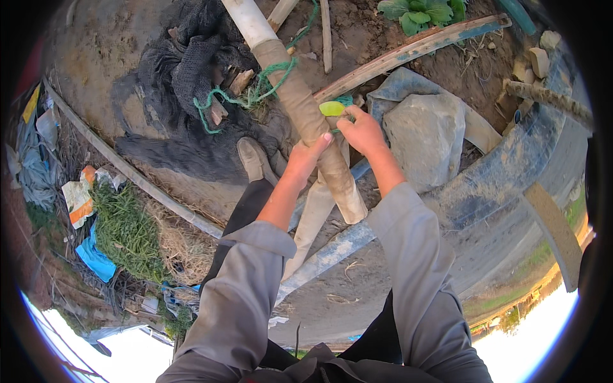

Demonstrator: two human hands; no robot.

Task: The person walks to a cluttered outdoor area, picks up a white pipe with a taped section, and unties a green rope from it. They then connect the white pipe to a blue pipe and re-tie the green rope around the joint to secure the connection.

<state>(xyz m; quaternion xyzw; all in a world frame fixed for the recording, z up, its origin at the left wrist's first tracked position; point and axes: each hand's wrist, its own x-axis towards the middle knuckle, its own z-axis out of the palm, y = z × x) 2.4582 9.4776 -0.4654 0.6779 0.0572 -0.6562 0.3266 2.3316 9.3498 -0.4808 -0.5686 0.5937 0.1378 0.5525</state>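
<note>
A long pole [290,89], wrapped in brown cloth-like material below a bare whitish upper part, slants down across the middle. My left hand [310,156] is closed round it, thumb on top. Just right of the pole, my right hand [362,131] pinches what looks like green cord; the fingers partly hide it. A bright yellow-green oval piece [331,108] shows beside those fingertips; I cannot tell whether they touch it. Farther up, green twine [281,66] is looped round the pole, with loose ends trailing left. A second pale pole [313,214] passes under the first.
Dark netting [185,70] lies on the soil at left. A big grey stone [426,137] rests on plastic sheeting right of my hands. A curved wooden strip [415,54] and a leafy plant [418,13] are beyond. Cut grass [128,230] is heaped at lower left.
</note>
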